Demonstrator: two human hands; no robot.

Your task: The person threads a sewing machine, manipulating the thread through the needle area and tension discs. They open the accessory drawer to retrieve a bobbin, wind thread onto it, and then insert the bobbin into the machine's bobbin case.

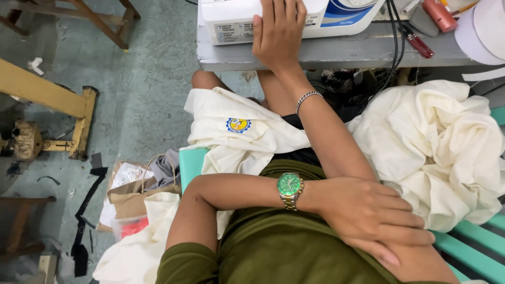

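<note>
Garment: olive-green short-sleeved shirt [284,247], lower centre of frame; sleeve hem visible at lower left. Dark shorts show just above it, mid-frame. Left wrist, centre of frame: wristwatch [290,190] with round green dial, green bezel and two-tone silver-and-gold metal band. Right wrist, upper centre: silver chain-link bracelet [307,98]. Forearms bare. No rings can be made out on either hand.

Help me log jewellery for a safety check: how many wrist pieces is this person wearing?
2: a green-faced watch on the left wrist across the lap, and a silver chain bracelet on the right wrist by the table edge.
</note>
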